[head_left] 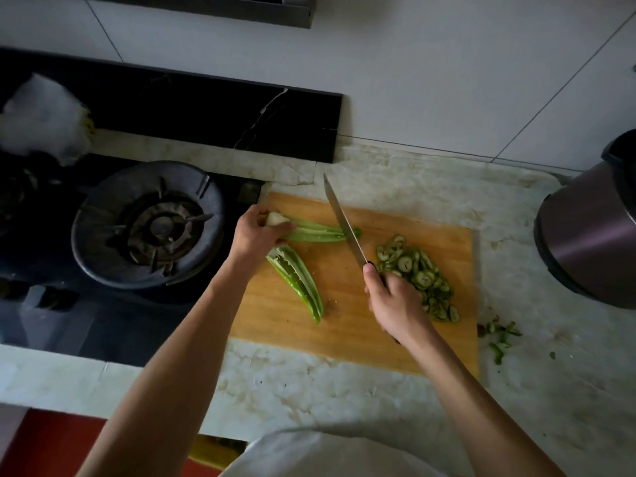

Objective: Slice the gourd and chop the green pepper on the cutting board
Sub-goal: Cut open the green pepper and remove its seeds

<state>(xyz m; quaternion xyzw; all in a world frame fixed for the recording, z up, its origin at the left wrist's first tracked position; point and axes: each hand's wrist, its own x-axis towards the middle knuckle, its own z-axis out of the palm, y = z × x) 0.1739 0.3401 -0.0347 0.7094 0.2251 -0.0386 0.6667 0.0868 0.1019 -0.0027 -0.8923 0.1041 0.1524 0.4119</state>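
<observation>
The wooden cutting board (pixel 361 315) lies on the pale marble desk (pixel 537 373), its left edge just beside the gas burner (pixel 148 225).

On the board's far left part lies one green pepper half (pixel 315 232), cut side up, its long axis running left to right across the board with the tapered tip toward the right. The left hand (pixel 253 235) has a closed grip on this half's pale stem end, fingers curled over it at the board's left edge.

The right hand (pixel 395 304), over the middle of the board, has a closed grip round the dark handle of the knife (pixel 344 225). The blade runs from the hand away toward the board's far edge, leaning left, and its tip reaches past that edge. The blade crosses the held half near its tapered tip; whether the edge touches the pepper I cannot tell.

A second pepper half (pixel 299 284) lies nearer on the board's left part, cut side up, its long axis slanting from upper left to lower right, the pointed tip toward the near edge. It lies apart from both hands.

A heap of sliced gourd rounds (pixel 418 273) sits on the board's right part, just beside the right hand.

Green trimmings (pixel 500 335) lie on the desk just off the board's right edge. A dark metal pot (pixel 592 228) stands on the desk farther right of the board.
</observation>
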